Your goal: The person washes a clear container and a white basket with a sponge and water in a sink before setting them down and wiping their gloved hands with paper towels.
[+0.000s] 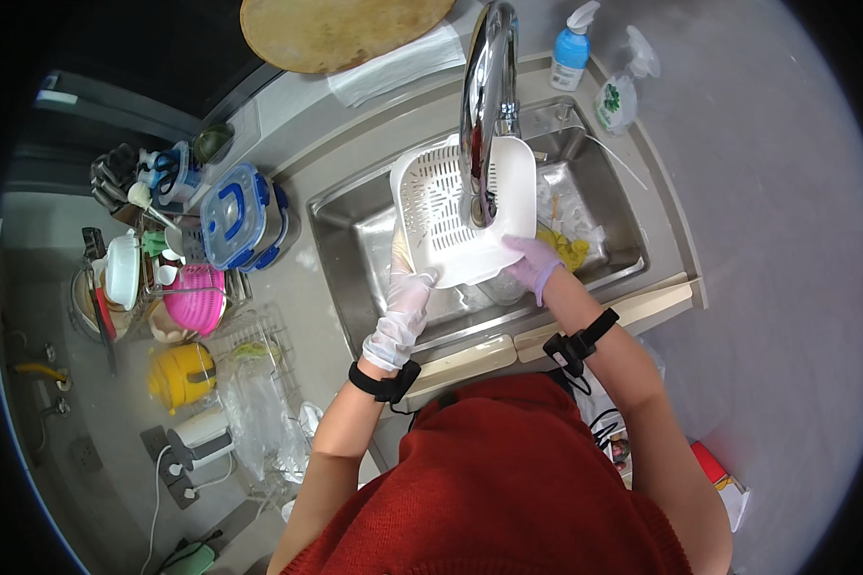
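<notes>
Between my two hands is a white plastic colander basket [507,244] with slotted holes, held over a stainless steel sink [359,251]. My left hand [406,291], in a clear-white disposable glove, grips its lower left side. At the lower right edge, my right hand [534,262], in a purple glove, holds the rim. A chrome faucet [480,108] arches over the basket and hides part of it; whether water runs I cannot tell. Beneath the basket, a clear rounded item [503,287] shows partly. A crumpled yellow thing [567,248] lies in the sink to the right.
Two spray bottles, one blue [571,50] and one clear [618,97], stand behind the sink. Lidded containers [234,219] and a rack with a pink colander [195,298] are on the left. A round wooden board [338,32] leans at the back.
</notes>
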Demonstrator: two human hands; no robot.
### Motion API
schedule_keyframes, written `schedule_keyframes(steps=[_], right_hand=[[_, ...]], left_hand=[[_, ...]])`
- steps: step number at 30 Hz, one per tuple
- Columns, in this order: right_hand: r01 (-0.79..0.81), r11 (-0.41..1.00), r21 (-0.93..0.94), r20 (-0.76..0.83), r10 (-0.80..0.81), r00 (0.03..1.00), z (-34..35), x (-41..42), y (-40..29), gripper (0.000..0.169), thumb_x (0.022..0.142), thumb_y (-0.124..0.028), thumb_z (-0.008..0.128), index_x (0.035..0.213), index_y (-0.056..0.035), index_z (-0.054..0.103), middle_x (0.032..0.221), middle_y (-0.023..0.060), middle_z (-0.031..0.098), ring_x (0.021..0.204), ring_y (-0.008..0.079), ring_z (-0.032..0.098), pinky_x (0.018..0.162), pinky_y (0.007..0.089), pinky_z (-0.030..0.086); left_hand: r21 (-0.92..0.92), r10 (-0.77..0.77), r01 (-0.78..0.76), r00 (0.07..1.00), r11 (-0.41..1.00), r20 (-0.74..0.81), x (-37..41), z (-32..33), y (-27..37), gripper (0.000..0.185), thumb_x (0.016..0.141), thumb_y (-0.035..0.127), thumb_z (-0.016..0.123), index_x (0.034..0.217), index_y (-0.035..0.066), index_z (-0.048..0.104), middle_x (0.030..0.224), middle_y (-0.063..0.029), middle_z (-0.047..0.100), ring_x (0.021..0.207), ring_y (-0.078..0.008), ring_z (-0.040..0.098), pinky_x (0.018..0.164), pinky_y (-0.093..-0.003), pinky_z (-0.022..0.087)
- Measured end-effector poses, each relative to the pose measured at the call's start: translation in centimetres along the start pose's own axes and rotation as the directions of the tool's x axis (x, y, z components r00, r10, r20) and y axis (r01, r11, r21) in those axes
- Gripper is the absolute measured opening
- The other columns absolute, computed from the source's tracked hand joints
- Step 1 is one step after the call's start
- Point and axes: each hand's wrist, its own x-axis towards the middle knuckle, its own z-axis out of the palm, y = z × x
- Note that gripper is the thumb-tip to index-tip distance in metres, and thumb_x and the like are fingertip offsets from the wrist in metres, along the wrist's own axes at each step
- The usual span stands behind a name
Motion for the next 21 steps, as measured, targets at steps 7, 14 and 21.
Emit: schedule_keyframes(steps=[7,14,21], right_hand=[[-0.099,0.969,0.228,0.196,0.054,0.979,2.8,-0.9,1.3,0.04,0.092,-0.015,0.059,0.127,0.0007,0.046,0.122,0.0166,0.054,0.112,0.0291,0.055,0.101,0.0401,0.044],[-0.067,0.985,-0.161,0.092,0.083,0.992,4.6,-3.6,3.3,0.042,0.095,-0.027,0.054,0.127,-0.0004,0.045,0.118,0.0148,0.056,0.109,0.0303,0.057,0.095,0.0441,0.048],[0.123,0.974,-0.191,0.176,-0.09,0.98,1.0,-1.4,1.2,0.036,0.093,-0.021,0.058,0.119,0.0036,0.049,0.109,0.0125,0.059,0.097,0.0234,0.062,0.078,0.0335,0.055]], left_hand=[[0.022,0.137,-0.136,0.989,0.99,-0.054,-1.0,0.4,0.3,0.093,0.069,-0.021,0.047,0.15,0.012,0.015,0.14,-0.0101,0.04,0.123,-0.02,0.046,0.099,-0.0284,0.041],[-0.006,0.345,-0.345,0.938,0.939,-0.02,-1.0,0.7,1.0,0.094,0.066,-0.021,0.045,0.149,0.01,0.016,0.14,-0.0095,0.04,0.124,-0.02,0.044,0.1,-0.0284,0.04],[-0.028,0.164,-0.167,0.984,0.986,-0.065,-0.5,-0.9,-0.5,0.09,0.068,-0.02,0.045,0.149,0.009,0.018,0.141,-0.0091,0.039,0.124,-0.0197,0.043,0.102,-0.0282,0.038]])
